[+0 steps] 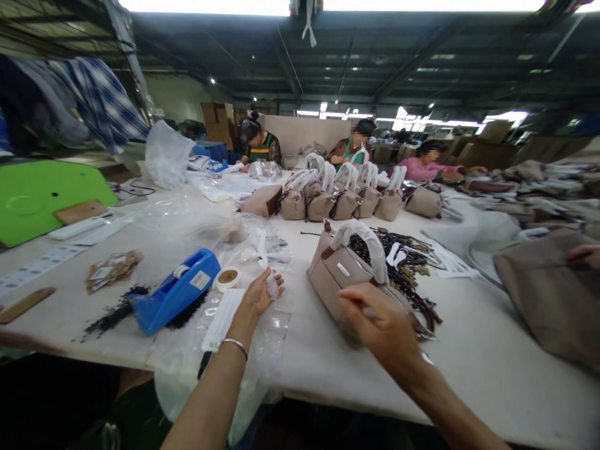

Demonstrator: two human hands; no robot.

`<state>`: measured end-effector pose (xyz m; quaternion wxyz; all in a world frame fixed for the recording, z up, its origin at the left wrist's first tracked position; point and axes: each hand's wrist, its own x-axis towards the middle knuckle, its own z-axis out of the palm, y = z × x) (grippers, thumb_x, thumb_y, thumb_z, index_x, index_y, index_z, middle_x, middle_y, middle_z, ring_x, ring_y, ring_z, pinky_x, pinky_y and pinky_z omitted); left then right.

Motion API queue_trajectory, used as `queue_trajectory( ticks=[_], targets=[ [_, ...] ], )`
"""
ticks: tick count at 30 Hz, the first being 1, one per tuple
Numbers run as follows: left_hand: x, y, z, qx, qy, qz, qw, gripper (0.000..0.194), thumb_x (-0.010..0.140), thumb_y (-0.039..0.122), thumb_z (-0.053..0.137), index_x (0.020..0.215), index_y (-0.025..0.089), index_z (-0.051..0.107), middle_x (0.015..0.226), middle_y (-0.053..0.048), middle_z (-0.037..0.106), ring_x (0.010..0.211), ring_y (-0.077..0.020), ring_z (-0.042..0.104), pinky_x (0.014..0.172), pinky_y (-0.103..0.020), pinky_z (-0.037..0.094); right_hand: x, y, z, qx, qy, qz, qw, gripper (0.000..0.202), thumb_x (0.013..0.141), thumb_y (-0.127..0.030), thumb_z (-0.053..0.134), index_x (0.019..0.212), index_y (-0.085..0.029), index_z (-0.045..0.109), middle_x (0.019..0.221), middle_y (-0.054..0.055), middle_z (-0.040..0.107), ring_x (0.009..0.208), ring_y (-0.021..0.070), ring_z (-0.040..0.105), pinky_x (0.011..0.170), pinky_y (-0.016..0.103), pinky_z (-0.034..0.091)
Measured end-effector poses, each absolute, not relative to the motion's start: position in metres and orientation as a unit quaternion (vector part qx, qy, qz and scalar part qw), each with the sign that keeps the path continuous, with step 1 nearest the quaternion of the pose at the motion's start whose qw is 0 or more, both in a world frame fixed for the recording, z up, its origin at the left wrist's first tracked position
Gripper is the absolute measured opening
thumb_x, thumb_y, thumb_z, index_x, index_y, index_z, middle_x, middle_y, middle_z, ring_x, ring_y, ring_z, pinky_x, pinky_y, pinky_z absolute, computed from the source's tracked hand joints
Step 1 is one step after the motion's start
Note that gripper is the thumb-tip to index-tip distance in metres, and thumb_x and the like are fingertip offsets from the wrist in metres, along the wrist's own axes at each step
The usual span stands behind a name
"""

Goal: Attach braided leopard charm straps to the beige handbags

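Note:
My left hand (257, 294) is turned palm up over the table, cradling small translucent white pieces (272, 287). Beside it lie a roll of tape (227, 279) and a white printed sheet (224, 319). My right hand (379, 325) is closed, its fingers pinched together in front of a taupe handbag (323, 275); motion blurs it, and what the fingers hold is unclear. The handbag stands upright, its handle (363, 240) wrapped in white, with a small white plate (344, 269) on its side. Whether the right fingertips touch the bag cannot be told.
A blue tape dispenser (175, 290) sits at left among small black pieces (115, 312). Dark straps or chains (398, 250) are heaped behind the handbag. Several wrapped-handle bags (347, 203) stand farther back, with co-workers beyond. Another person's hand (585, 255) touches a larger bag (548, 287) at right.

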<state>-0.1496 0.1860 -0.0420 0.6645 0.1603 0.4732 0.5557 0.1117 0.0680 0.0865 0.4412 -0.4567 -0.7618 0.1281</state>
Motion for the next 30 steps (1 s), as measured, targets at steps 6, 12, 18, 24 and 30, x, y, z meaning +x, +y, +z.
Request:
queue_trajectory(
  ticks=[6, 12, 18, 24, 30],
  targets=[
    [-0.136, 0.178, -0.042, 0.094, 0.423, 0.605, 0.668, 0.015, 0.090, 0.013, 0.054, 0.075, 0.015, 0.056, 0.063, -0.002, 0.063, 0.055, -0.0122, 0.064, 0.059, -0.024, 0.055, 0.022, 0.119, 0.018, -0.548, -0.628, 0.462, 0.304, 0.022, 0.080, -0.025, 0.064, 0.099, -0.016, 0.069, 0.082, 0.003, 0.070, 0.059, 0.0134, 0.064, 0.048, 0.020, 0.046],
    [-0.126, 0.178, -0.045, 0.041, 0.383, 0.645, 0.660, 0.022, 0.088, 0.011, 0.051, 0.067, 0.017, 0.051, 0.050, 0.003, 0.052, 0.044, -0.0102, 0.055, 0.048, -0.021, 0.049, -0.017, 0.152, -0.026, -0.571, -0.602, 0.488, 0.270, 0.006, 0.078, -0.019, 0.064, 0.082, -0.014, 0.066, 0.066, 0.000, 0.063, 0.050, 0.0113, 0.059, 0.040, 0.017, 0.042],
    [-0.129, 0.186, -0.045, -0.003, 0.365, 0.659, 0.658, 0.022, 0.089, 0.015, 0.050, 0.068, 0.019, 0.044, 0.045, 0.010, 0.034, 0.029, -0.0043, 0.031, 0.030, -0.014, 0.026, -0.022, 0.159, -0.028, -0.577, -0.578, 0.537, 0.211, 0.004, 0.079, -0.016, 0.059, 0.076, -0.017, 0.057, 0.060, -0.003, 0.060, 0.051, 0.0123, 0.062, 0.044, 0.020, 0.051],
    [-0.131, 0.187, -0.044, -0.014, 0.366, 0.638, 0.677, 0.023, 0.092, 0.012, 0.043, 0.069, 0.019, 0.043, 0.044, 0.011, 0.030, 0.027, -0.0038, 0.027, 0.028, -0.014, 0.019, -0.023, 0.159, -0.029, -0.578, -0.614, 0.518, 0.148, 0.012, 0.086, -0.019, 0.051, 0.077, -0.017, 0.059, 0.067, 0.001, 0.067, 0.057, 0.0150, 0.067, 0.049, 0.022, 0.055],
    [-0.126, 0.190, -0.046, -0.006, 0.390, 0.635, 0.666, 0.026, 0.087, 0.005, 0.041, 0.066, 0.019, 0.040, 0.043, 0.011, 0.030, 0.027, -0.0035, 0.028, 0.028, -0.014, 0.022, -0.020, 0.148, -0.014, -0.570, -0.736, 0.344, 0.128, 0.014, 0.083, -0.018, 0.053, 0.086, -0.014, 0.066, 0.099, 0.017, 0.071, 0.099, 0.0325, 0.066, 0.083, 0.044, 0.052]
  ],
)
